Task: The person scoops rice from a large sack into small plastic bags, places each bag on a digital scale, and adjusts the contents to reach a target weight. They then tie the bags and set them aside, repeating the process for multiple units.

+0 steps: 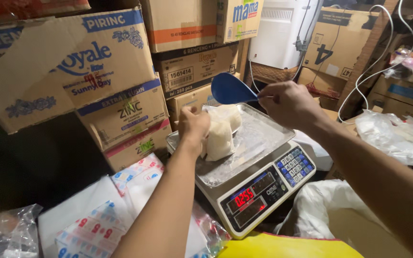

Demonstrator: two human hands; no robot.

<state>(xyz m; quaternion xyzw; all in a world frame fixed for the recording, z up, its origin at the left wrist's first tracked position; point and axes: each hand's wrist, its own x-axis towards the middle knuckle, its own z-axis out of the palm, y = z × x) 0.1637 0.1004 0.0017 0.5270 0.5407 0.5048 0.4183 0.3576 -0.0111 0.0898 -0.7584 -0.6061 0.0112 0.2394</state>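
Now left hand [193,125] gripping small clear bag of white grains [222,131], sitting upright on scale pan [259,138] at frame centre. Right hand [288,102] pinching blue scoop [229,89] handle, blade hovering just above bag mouth, pointing left.

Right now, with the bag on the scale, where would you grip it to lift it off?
Grip the bag at its gathered open top, where the left hand already pinches it, coming from above and the left. The lower part bulges with white powder and would likely slump if squeezed. The right hand holds the blue scoop over the mouth, so the right side is taken.
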